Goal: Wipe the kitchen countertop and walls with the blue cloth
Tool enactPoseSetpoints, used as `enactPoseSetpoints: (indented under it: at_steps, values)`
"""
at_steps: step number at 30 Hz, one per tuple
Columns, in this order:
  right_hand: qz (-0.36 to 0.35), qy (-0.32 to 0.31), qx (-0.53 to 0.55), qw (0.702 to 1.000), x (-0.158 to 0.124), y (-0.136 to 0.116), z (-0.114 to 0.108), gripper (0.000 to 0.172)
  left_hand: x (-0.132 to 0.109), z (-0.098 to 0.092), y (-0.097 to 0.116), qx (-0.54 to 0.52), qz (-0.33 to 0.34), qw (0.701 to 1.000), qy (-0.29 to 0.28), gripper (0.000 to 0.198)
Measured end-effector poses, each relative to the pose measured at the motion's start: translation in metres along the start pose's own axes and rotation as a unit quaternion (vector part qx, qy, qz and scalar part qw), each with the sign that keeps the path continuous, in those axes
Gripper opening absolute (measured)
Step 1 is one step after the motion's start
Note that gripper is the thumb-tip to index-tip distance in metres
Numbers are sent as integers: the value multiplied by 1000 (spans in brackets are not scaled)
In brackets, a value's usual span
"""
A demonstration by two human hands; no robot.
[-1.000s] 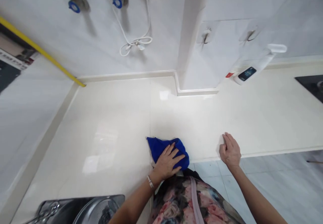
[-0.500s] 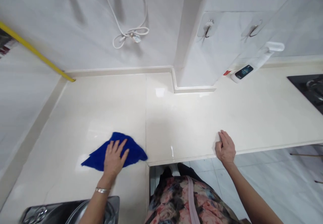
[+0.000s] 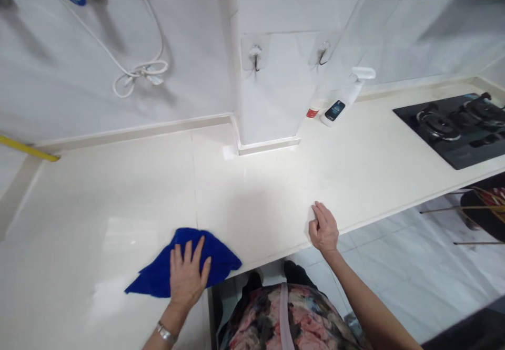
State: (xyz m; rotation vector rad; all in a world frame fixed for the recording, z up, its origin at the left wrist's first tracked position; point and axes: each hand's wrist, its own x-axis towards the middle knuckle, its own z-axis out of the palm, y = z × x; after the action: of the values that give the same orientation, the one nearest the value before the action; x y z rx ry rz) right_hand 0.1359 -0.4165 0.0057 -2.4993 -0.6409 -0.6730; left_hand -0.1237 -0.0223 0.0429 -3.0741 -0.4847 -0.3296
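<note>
My left hand [image 3: 188, 275] lies flat, fingers spread, pressing a blue cloth [image 3: 158, 276] onto the cream countertop [image 3: 118, 197] close to its front edge. The cloth sticks out to the left and right of the hand. My right hand [image 3: 324, 229] rests with its fingers curled on the front edge of the same countertop, further right, and holds nothing.
A white tiled pillar [image 3: 272, 87] with two hooks stands at the back of the counter. A white spray bottle [image 3: 342, 98] leans beside it. A black gas hob [image 3: 453, 126] sits at the far right. A looped white cable [image 3: 136, 74] hangs on the wall.
My left hand slid the blue cloth leftward along the counter a second ago and now stays near the front edge. The view has swung right, bringing the gas hob in. My right hand stayed put.
</note>
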Motion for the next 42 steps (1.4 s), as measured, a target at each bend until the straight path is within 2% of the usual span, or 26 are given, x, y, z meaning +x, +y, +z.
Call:
enactPoseSetpoints:
  at_steps: [8,11,15,20,22,24,27,29,30,32,35,37,38,40,42]
  values:
    - [-9,-11,22,1000,0,-2,3,61,72,5,97,-36,45,998,-12,63]
    - [-6,-16,47,999,0,-3,5,60,99,13,136,-55,87,995,-8,65]
    - [24,-2,110,994,6,-4,6,53,127,24,201,-78,159,984,-1,69]
    - [135,76,254,955,22,4,-14,40,161,33,286,-147,211,965,-47,67]
    - [140,87,288,943,29,5,-25,39,178,40,318,-188,219,954,-77,67]
    - [124,78,294,944,36,4,-33,42,196,48,347,-215,229,944,-97,66]
    - [112,65,268,955,43,5,-33,49,219,56,372,-239,249,933,-103,64]
    - [111,76,234,963,47,9,-25,51,230,55,368,-262,262,923,-101,58]
    - [108,80,211,968,50,10,-21,52,235,53,359,-277,263,919,-98,54]
    - [95,65,159,981,59,12,-12,55,241,45,327,-305,247,916,-84,48]
    - [91,-43,85,991,81,8,-2,56,249,36,258,-325,151,933,-29,56]
    - [108,-136,55,983,95,1,-1,60,252,35,212,-317,84,945,9,63]
    - [114,-175,48,977,100,-3,-2,64,252,36,192,-290,49,955,49,65]
    - [106,-230,49,966,104,-10,-8,68,247,39,164,-224,3,972,68,66]
    - [77,-264,67,959,99,-16,-16,67,239,42,149,-177,-37,981,69,68]
